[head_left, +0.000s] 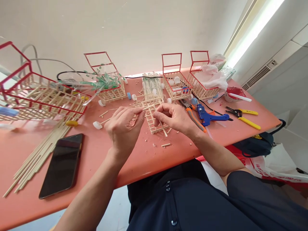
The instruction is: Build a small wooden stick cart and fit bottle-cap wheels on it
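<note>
My left hand (125,126) is closed in a pinch on a thin wooden stick (149,106) that points toward the right. My right hand (174,118) has its thumb and fingers pinched together, and a second wooden stick (164,129) slants down out of them toward the table. Both hands are close together above a small lattice of glued sticks (152,125), which they partly cover. Offcuts and crumbs, such as a short stick piece (166,145), lie around the lattice.
A black phone (62,165) and a bundle of long sticks (39,154) lie left. Behind stand red-rimmed stick carts (178,86). A blue glue gun (209,116), orange-handled pliers (196,119) and yellow-handled wire strippers (247,117) lie right, near the table edge.
</note>
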The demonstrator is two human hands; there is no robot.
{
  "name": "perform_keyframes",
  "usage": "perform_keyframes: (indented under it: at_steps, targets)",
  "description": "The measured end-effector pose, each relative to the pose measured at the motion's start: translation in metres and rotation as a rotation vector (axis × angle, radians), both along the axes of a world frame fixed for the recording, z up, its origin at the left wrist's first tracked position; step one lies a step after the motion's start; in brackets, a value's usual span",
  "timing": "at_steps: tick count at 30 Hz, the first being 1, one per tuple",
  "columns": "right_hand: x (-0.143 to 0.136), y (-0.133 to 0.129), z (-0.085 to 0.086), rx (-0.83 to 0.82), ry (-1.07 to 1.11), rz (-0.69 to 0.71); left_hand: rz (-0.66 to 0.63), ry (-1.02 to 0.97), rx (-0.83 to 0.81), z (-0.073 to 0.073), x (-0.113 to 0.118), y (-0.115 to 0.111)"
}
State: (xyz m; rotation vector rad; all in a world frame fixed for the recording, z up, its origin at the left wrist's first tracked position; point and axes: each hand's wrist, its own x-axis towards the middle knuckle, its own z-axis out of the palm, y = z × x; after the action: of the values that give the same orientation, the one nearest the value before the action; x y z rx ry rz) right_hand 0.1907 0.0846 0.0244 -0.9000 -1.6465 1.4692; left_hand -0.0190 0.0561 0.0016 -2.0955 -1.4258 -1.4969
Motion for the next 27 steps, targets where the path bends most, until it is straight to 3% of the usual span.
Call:
perform_keyframes:
  at_steps: [6, 13, 27]
  targets:
    - [-0.001, -0.004, 0.0, 0.044, 0.015, -0.005, 0.011, 0.015, 0.025, 0.001, 0.009, -0.005]
    - [-0.007, -0.01, -0.001, 0.113, 0.067, -0.03, 0.096, -0.007, -0.198, 0.007, 0.016, -0.014]
    - [-0.004, -0.011, 0.003, 0.095, 0.06, 0.004, -0.003, -0.162, -0.24, 0.012, 0.017, -0.018]
